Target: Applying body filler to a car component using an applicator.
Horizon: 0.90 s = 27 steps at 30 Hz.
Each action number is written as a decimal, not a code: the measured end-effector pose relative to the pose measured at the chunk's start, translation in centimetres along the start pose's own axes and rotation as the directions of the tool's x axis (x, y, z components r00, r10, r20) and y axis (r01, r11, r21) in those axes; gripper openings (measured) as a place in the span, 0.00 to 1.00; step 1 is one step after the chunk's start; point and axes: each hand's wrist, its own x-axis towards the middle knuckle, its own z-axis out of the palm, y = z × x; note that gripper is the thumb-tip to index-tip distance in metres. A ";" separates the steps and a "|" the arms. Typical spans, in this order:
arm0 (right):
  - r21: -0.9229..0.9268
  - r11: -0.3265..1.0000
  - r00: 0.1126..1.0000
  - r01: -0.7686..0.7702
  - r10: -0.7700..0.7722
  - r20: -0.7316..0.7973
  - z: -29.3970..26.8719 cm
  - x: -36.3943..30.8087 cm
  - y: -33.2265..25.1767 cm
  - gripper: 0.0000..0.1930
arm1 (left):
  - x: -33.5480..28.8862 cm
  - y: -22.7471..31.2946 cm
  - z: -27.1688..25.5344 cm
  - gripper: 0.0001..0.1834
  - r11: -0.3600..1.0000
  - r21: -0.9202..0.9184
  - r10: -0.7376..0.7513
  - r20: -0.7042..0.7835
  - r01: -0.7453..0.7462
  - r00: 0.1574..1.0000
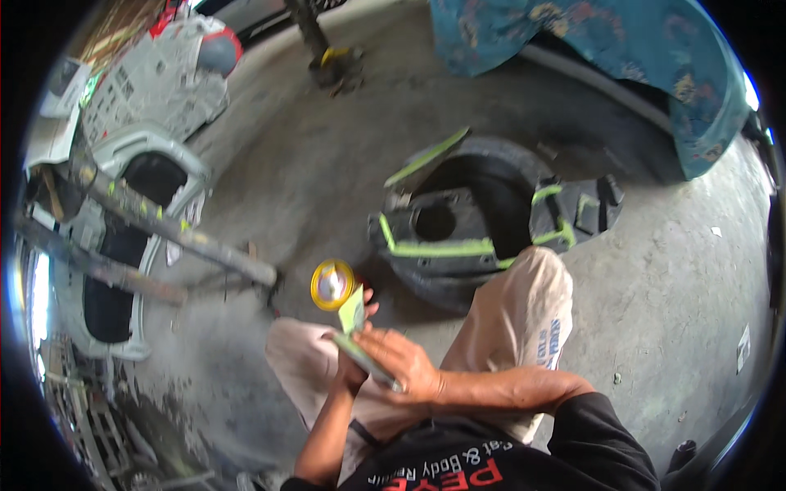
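The right hand (407,362) is bent with its fingers close together, laid against a thin flat thing (366,362) with green on it. Its fingertips come up to a small pale green piece (351,312). The left hand (352,373) is mostly hidden, because the flat thing and the right hand are in front of it. The two hands hold both things up between them, over the person's lap, but I cannot tell which hand pinches which, or how tightly.

Just past the grip is an open can (332,285) with a yellow rim. A bit to the left of the can is the end of a grubby metal pole (254,268).

Past the grip and to the right, a black part (452,225) with green stripes lies on a big tyre (491,151). The right knee (536,274) pokes up between the grip and part of the tyre. Farther off that way hangs a blue flowery cloth (573,33). Well to the left of the grip are pale grey panels (135,315) and some newspaper (147,86).
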 end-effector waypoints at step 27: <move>0.025 0.944 0.940 -0.329 0.330 -0.085 -0.8 2.3 2.6 0.26 | -0.4 3.0 0.4 0.45 1.000 -0.004 0.008 0.016 -0.008 1.000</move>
